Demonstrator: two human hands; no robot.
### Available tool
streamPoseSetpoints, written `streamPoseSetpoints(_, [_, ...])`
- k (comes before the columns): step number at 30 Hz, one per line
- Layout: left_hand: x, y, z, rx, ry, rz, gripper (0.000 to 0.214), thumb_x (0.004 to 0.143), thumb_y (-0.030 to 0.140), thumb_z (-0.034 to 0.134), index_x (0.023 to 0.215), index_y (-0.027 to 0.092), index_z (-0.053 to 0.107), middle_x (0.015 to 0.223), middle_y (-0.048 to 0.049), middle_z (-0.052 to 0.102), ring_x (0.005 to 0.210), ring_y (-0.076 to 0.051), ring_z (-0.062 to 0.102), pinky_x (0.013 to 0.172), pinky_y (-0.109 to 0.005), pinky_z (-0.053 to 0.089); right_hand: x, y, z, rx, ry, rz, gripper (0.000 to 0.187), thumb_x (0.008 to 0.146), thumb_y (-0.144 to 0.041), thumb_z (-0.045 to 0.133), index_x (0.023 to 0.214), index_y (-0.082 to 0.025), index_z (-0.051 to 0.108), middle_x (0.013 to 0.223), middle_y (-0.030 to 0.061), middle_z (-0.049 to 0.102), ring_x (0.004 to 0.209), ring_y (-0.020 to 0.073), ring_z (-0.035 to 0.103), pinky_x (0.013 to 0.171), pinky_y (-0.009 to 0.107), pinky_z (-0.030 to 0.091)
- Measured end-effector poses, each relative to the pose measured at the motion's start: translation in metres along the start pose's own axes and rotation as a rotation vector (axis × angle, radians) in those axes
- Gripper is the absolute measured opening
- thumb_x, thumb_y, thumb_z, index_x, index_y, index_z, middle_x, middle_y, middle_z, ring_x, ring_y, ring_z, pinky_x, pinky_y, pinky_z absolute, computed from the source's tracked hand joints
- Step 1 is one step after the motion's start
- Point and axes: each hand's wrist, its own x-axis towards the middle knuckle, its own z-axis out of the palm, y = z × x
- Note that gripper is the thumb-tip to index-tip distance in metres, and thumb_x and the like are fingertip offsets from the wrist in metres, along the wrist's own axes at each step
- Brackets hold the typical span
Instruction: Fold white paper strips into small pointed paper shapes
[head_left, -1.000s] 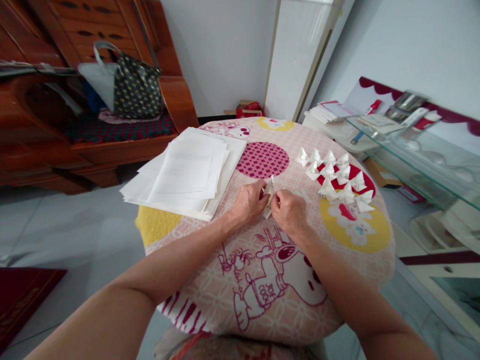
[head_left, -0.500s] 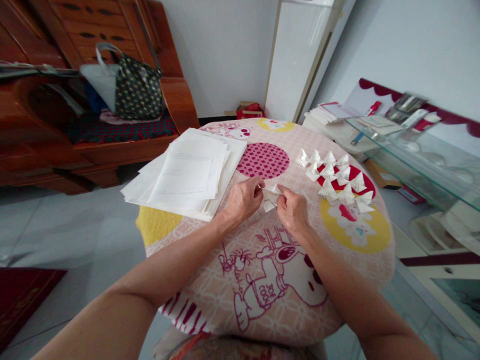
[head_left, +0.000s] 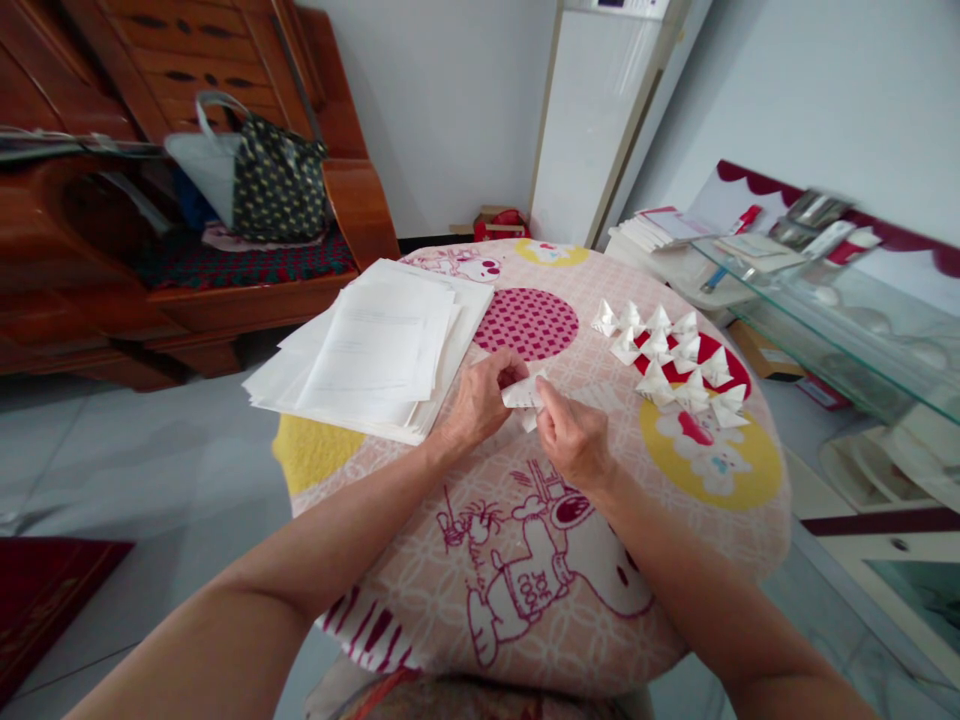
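Note:
A small piece of folded white paper (head_left: 523,393) is held between my two hands, above the middle of the table. My left hand (head_left: 481,398) pinches its left end, fingers curled. On the other side my right hand (head_left: 571,432) grips it between thumb and forefinger. Part of the paper is covered by the fingers. Off to the right, several folded white paper shapes (head_left: 656,345) with pointed tips stand in rows on the tablecloth. A pile of white paper sheets (head_left: 375,335), some with faint print, lies left of my hands.
A patterned cloth (head_left: 420,560) covers the round table. To the right stands a glass shelf (head_left: 825,310) with papers, metal containers and a cup on it. A wooden bench (head_left: 247,310) with a dotted bag (head_left: 277,185) is at the back left.
Both hands have shifted slightly left with the folded paper. It has turned, so a broader face now shows, and my right hand has come in closer to my left.

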Motion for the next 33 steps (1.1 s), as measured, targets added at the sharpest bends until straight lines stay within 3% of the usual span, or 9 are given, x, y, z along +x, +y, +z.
streamPoseSetpoints(6, [0.004,-0.013,0.002,-0.208,0.097,0.026,0.007,0.080,0.016,0.065,0.086,0.016,0.068,0.080,-0.0015,0.069,0.069,-0.011,0.060,0.062,-0.022,0.048,0.000,0.005,-0.001,0.094,0.047,0.010,0.046,0.095,-0.016,0.041,0.127,-0.012,0.073,0.077,0.0088,0.076,0.063,0.0164,0.065,0.065,0.028,0.053])
streamPoseSetpoints(10, [0.008,-0.017,-0.005,-0.259,0.079,0.100,0.006,0.081,0.021,0.069,0.081,0.015,0.071,0.078,-0.0027,0.070,0.069,-0.011,0.061,0.061,-0.022,0.048,0.001,0.008,-0.010,0.317,0.082,-0.013,0.036,0.094,-0.034,0.058,0.119,-0.016,0.076,0.083,0.0085,0.078,0.070,0.0189,0.070,0.068,0.032,0.058])
streamPoseSetpoints(13, [0.009,-0.017,-0.008,-0.249,0.015,0.173,0.007,0.080,0.022,0.073,0.077,0.016,0.072,0.077,-0.0029,0.070,0.068,-0.011,0.061,0.062,-0.022,0.048,0.004,0.012,-0.016,0.494,0.116,0.215,0.036,0.091,-0.045,0.065,0.110,-0.017,0.078,0.082,0.0080,0.078,0.069,0.0193,0.071,0.063,0.031,0.058])
streamPoseSetpoints(17, [0.006,-0.015,-0.006,-0.266,-0.126,0.167,0.014,0.083,0.029,0.074,0.078,0.016,0.072,0.077,-0.0038,0.070,0.068,-0.011,0.062,0.061,-0.022,0.049,0.008,0.018,-0.015,0.917,-0.117,0.583,0.041,0.085,-0.053,0.072,0.102,-0.016,0.077,0.071,0.0058,0.075,0.056,0.0175,0.068,0.045,0.026,0.052])
streamPoseSetpoints(21, [0.001,-0.011,-0.003,-0.334,-0.236,0.088,0.018,0.084,0.034,0.074,0.084,0.016,0.071,0.077,-0.0033,0.070,0.063,-0.010,0.061,0.056,-0.021,0.048,0.010,0.017,-0.013,1.227,-0.283,0.757,0.037,0.072,-0.047,0.084,0.088,-0.015,0.075,0.068,0.0053,0.074,0.049,0.0160,0.066,0.040,0.025,0.051])
streamPoseSetpoints(24, [0.001,-0.010,-0.003,-0.327,-0.263,0.043,0.022,0.083,0.033,0.074,0.095,0.016,0.069,0.081,-0.0033,0.071,0.065,-0.010,0.062,0.058,-0.021,0.050,0.012,0.013,-0.015,1.325,-0.363,0.821,0.038,0.068,-0.043,0.086,0.088,-0.014,0.075,0.065,0.0047,0.074,0.047,0.0156,0.066,0.040,0.024,0.053])
streamPoseSetpoints(27, [0.004,-0.012,-0.003,-0.221,-0.161,0.055,0.027,0.080,0.031,0.074,0.101,0.016,0.065,0.086,-0.0029,0.071,0.070,-0.011,0.063,0.061,-0.021,0.050,0.012,0.012,-0.016,1.348,-0.373,0.853,0.040,0.067,-0.041,0.086,0.095,-0.013,0.075,0.065,0.0045,0.074,0.049,0.0158,0.067,0.042,0.024,0.054])
streamPoseSetpoints(30, [0.006,-0.015,-0.004,-0.078,-0.067,0.051,0.021,0.077,0.029,0.071,0.091,0.017,0.061,0.079,0.0002,0.066,0.067,-0.010,0.058,0.059,-0.021,0.046,0.010,0.013,-0.014,1.313,-0.386,0.838,0.048,0.070,-0.039,0.083,0.109,-0.013,0.073,0.067,0.0053,0.076,0.051,0.0168,0.069,0.044,0.025,0.056])
streamPoseSetpoints(33, [0.006,-0.017,-0.006,0.055,-0.066,0.065,0.017,0.077,0.029,0.071,0.080,0.017,0.059,0.073,0.0014,0.063,0.064,-0.011,0.053,0.059,-0.023,0.045,0.007,0.015,-0.009,1.213,-0.421,0.764,0.058,0.076,-0.038,0.079,0.127,-0.013,0.068,0.070,0.0053,0.076,0.053,0.0179,0.070,0.045,0.026,0.057])
